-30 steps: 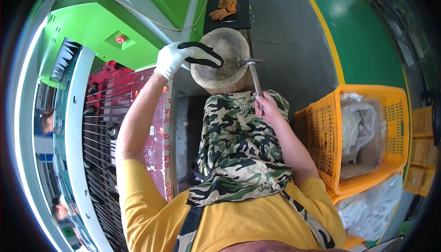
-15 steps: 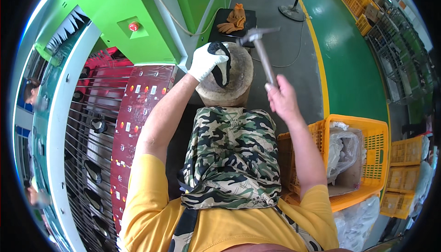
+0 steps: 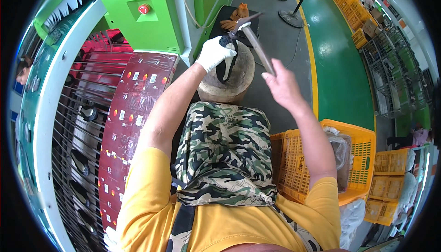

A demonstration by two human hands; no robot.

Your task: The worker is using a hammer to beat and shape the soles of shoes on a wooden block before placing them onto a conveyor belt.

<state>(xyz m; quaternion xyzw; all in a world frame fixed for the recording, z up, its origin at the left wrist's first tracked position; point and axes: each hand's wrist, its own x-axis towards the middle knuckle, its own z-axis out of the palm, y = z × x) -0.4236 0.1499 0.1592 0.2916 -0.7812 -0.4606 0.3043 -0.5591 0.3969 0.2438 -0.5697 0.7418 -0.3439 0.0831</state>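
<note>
A black shoe (image 3: pixel 221 72) with a pale underside stands against the top of a round, worn block (image 3: pixel 244 77) in front of me. My left hand (image 3: pixel 213 53), in a white glove, is closed around the shoe near its far end. My bare right hand (image 3: pixel 285 87) grips the wooden handle of a hammer (image 3: pixel 257 45). The metal head is over the far end of the shoe, close to my left fingers; whether it touches cannot be made out. Beneath my forearms lies a camouflage apron (image 3: pixel 225 151) over my lap.
Behind the block, orange gloves (image 3: pixel 239 15) rest on a black seat. At left stand a green machine (image 3: pixel 138 31) with a red button, a maroon carton surface (image 3: pixel 138 95) and a rod rack (image 3: pixel 69 132) bearing black shoes. A yellow crate (image 3: pixel 363 160) sits right; fan stands rise beyond.
The hammer has swung down and to the left, bringing its head to the far end of the shoe. My left hand keeps its hold, and the whole view has shifted slightly.
</note>
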